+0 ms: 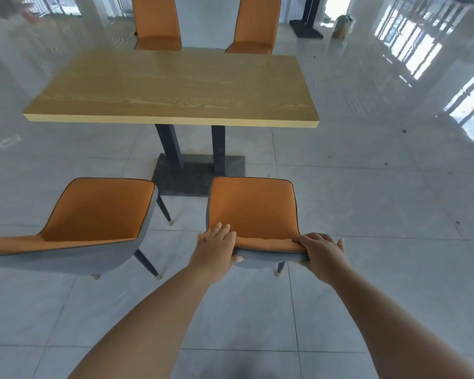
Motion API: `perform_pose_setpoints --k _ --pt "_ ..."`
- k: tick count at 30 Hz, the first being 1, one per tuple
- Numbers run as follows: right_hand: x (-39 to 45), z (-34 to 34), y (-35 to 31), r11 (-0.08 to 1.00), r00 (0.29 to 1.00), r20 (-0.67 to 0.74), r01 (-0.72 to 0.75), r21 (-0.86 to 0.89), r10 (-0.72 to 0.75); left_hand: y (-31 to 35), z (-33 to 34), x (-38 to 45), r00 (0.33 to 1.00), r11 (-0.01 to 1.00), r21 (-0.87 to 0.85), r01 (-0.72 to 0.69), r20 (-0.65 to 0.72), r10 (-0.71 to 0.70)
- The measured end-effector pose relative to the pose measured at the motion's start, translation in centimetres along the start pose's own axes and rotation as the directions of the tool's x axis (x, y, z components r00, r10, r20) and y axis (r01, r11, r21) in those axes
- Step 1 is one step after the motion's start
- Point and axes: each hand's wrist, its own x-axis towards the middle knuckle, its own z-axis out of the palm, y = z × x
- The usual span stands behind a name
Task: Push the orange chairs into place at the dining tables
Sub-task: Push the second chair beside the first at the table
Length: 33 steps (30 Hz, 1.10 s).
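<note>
Both hands clamped on near chair [253, 212] backrest, left hand [216, 248], right hand [322, 254], far chairs' [156, 23] tops cut off

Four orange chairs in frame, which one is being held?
The near-right chair: the left hand and right hand both grip its backrest top. The near-left chair and the two far chairs are untouched.

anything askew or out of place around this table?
Yes. Both near chairs stand clear of the table, not tucked in. The left chair is also turned askew, its back angled left. Both hands, left and right, hold the right chair by its back. The far chairs sit tucked in.
</note>
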Motion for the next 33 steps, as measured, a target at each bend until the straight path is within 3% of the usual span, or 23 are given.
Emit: perform_pose_setpoints --k 33 --pt "-0.8 0.0 0.6 0.999 0.998 0.056 0.034 0.032 -0.036 0.7 0.0 -1.0 0.999 1.000 0.021 0.001 0.047 -0.002"
